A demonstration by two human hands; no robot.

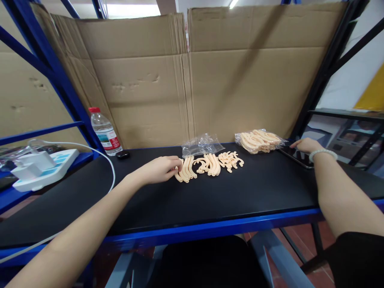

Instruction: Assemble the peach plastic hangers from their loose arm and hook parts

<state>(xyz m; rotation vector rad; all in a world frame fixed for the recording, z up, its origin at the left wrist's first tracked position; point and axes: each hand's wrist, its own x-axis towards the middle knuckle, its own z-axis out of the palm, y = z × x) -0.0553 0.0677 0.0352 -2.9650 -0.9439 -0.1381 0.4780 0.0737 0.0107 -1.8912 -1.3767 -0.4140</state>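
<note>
Cream-coloured curved pieces (pixel 188 168) lie side by side at the middle of a black desk (pixel 192 204), where a person's left hand (pixel 162 169) bends its fingers at the leftmost piece; whether they grip it or merely touch it cannot be told. At far right, the right hand (pixel 309 145) reaches over a dark tablet (pixel 295 157), its fingers loosely extended and nothing seen in their hold. Arranging appears partly done: the left set stands in order, as does a second set (pixel 213 165) to its right. Smaller hooked pieces (pixel 201 164) sit between the two, while a loose heap (pixel 230 161) at the right end lies unsorted. Behind, a clear plastic wrapper (pixel 201 145) lies crumpled; farther right, a filled bag (pixel 260 141) of similar pieces appears untouched.
</note>
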